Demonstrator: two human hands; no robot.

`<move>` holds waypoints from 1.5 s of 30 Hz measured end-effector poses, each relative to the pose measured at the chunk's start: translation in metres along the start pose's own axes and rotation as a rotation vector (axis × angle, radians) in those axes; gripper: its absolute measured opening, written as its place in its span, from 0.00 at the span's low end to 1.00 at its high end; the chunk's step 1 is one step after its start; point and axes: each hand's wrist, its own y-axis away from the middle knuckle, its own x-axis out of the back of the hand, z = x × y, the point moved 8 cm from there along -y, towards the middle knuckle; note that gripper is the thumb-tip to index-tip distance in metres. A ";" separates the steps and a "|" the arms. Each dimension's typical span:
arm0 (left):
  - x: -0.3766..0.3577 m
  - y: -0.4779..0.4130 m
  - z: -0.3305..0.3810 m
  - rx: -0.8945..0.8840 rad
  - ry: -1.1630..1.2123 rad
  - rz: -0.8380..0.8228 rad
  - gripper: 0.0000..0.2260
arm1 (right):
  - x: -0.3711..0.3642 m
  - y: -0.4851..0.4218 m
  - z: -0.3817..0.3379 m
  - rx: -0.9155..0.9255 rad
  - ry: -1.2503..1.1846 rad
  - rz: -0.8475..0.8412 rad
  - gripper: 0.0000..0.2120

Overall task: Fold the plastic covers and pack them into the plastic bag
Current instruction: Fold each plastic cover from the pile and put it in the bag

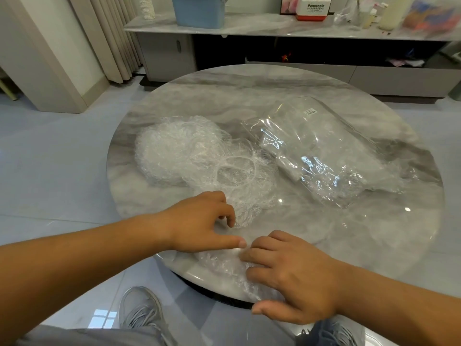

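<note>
A crinkled clear plastic cover (222, 267) lies flattened at the near edge of the round marble table (249, 96). My right hand (291, 278) presses down on it with bent fingers, thumb spread off the table edge. My left hand (204, 221) sits just to its left, thumb tip on the cover's edge and curled fingertips touching the table beside another cover. A pile of several loose elastic-rimmed covers (189, 153) sits left of centre. The clear plastic bag (324, 156), with a small label and some covers inside, lies at the right.
Behind the table stands a long low cabinet (274, 28) carrying a blue tub (199, 11), a white box and bottles. Curtains hang at the far left. My grey shoes (139, 313) rest on the glossy tiled floor under the table's near edge.
</note>
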 end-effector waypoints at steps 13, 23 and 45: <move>-0.017 0.005 -0.026 0.319 0.271 -0.088 0.17 | 0.016 0.007 0.018 0.022 0.003 0.025 0.24; -0.046 0.002 -0.026 0.489 0.889 -0.022 0.11 | 0.023 0.006 0.027 -0.219 -0.179 0.176 0.21; -0.041 -0.001 0.009 0.437 1.351 -0.052 0.08 | 0.021 0.019 0.034 -0.188 -0.317 0.258 0.15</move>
